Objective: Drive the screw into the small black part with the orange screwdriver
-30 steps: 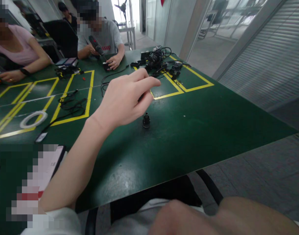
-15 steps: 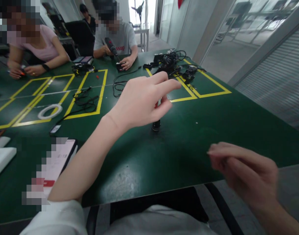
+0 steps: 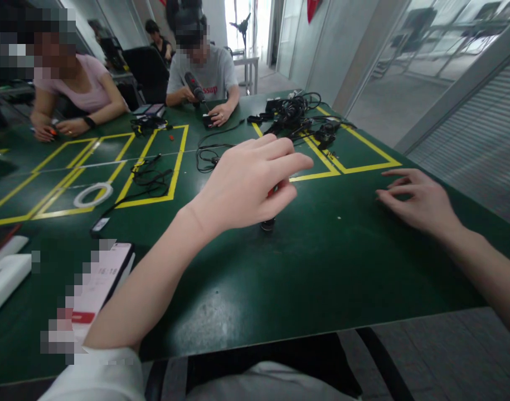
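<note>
My left hand (image 3: 252,181) reaches over the green table (image 3: 330,262), fingers curled in a pinch round something small with a red part, right above a small black cylindrical part (image 3: 267,224) standing on the table. What the fingers hold is mostly hidden. My right hand (image 3: 417,197) rests palm down on the table to the right, fingers spread and holding nothing.
A phone (image 3: 98,278) lies near my left forearm, white items (image 3: 4,273) at the left edge. A white tape ring (image 3: 93,194), loose black cables (image 3: 148,178) and a pile of cables (image 3: 296,111) lie among yellow floor-tape boxes. Two people work across the table, one holding an electric screwdriver (image 3: 195,86).
My right hand has come up from my lap and settled flat on the table. My left hand has lowered onto the black part, pinching something red.
</note>
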A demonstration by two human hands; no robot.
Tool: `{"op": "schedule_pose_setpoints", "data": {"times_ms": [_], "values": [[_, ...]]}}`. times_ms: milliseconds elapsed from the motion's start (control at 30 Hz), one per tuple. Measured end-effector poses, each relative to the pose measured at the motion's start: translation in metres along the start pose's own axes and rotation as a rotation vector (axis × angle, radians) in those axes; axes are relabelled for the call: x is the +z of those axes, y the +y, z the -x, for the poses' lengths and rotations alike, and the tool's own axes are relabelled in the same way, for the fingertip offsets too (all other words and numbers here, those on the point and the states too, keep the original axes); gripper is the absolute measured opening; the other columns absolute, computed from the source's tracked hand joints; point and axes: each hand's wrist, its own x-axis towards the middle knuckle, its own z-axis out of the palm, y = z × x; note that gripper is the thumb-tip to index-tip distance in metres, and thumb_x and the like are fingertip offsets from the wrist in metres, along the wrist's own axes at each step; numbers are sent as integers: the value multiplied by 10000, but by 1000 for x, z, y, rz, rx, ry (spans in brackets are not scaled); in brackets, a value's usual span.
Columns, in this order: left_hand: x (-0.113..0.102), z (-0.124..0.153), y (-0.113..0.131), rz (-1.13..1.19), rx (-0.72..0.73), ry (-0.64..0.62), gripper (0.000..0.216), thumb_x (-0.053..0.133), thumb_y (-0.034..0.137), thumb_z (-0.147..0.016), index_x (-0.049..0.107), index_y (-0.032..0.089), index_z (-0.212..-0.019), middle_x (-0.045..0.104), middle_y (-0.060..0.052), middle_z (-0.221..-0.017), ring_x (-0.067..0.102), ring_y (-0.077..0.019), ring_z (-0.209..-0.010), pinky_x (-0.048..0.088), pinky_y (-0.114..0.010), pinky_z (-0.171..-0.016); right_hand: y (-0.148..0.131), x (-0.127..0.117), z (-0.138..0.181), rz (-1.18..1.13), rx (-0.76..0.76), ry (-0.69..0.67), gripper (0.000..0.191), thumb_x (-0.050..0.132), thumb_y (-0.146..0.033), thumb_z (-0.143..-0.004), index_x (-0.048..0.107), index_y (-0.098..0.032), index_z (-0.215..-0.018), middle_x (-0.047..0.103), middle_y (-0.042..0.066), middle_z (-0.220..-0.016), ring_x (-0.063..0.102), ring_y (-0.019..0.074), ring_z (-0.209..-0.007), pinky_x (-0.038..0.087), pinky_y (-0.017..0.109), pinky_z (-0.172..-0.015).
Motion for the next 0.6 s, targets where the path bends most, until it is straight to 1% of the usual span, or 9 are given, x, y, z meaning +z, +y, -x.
{"op": "schedule_pose_setpoints", "data": {"times_ms": [33,67,100,167,267,333,433,500,600], "values": [[0,0,1,4,11,6,347,461,160,-956,726,162,-1180,710,-87,-1046,674,-222,-960,524,-363,-854,-14,7,-3,-115,-108,-53,195,703,-341,-789,784,-189,-882,633,188,-1397,696,293,-1001,563,493,-926],[0,0,1,6,16,10,351,463,153,-950,728,162,-1181,708,-98,-1081,673,-220,-956,524,-367,-859,-33,15,-5,-234,-179,-111,391,727,-334,-800,759,-196,-1164,543,185,-1528,698,295,-1092,561,497,-991],[1,0,1,5,15,13,357,461,147,-953,727,166,-1191,704,-109,-1132,674,-210,-931,524,-359,-836,-54,24,-5,-348,-237,-177,552,718,-339,-843,659,-226,-1380,485,169,-1595,689,292,-1168,561,496,-1025],[2,1,0,3,-5,24,367,449,138,-977,724,178,-1216,693,-119,-1221,677,-177,-866,511,-321,-752,-99,42,-4,-556,-351,-322,631,697,-378,-909,540,-282,-1512,546,126,-1560,665,291,-1254,570,488,-1044],[4,2,-2,77,-49,45,342,462,151,-1008,729,185,-1219,722,-99,-1206,701,-162,-880,491,-280,-698,-153,66,-2,-708,-430,-510,592,744,-402,-892,602,-266,-1451,695,97,-1393,709,281,-1159,612,434,-953],[3,2,-3,195,-88,50,314,484,161,-1008,740,180,-1189,756,-74,-1131,715,-167,-936,506,-275,-746,-172,78,-2,-751,-428,-555,376,710,-372,-915,720,-230,-1264,780,77,-1198,739,255,-1021,621,383,-859],[-4,1,-2,443,-175,-3,336,467,119,-977,755,178,-1140,784,-32,-1033,717,-146,-896,524,-259,-786,-179,85,-1,-765,-409,-550,213,694,-329,-924,764,-203,-1081,807,57,-1039,736,215,-866,601,325,-745],[-11,0,0,656,-273,-84,343,448,119,-981,761,177,-1108,783,-16,-1000,705,-122,-805,523,-231,-715,-177,85,1,-756,-401,-540,194,703,-317,-924,759,-207,-1072,806,53,-1040,730,205,-847,598,317,-739],[-16,-2,1,995,-455,-161,223,536,244,-1018,744,168,-1037,767,-24,-1038,671,-83,-655,475,-202,-555,-173,85,5,-755,-391,-519,182,690,-321,-943,747,-219,-1082,800,56,-1068,734,209,-862,617,336,-777]]}}
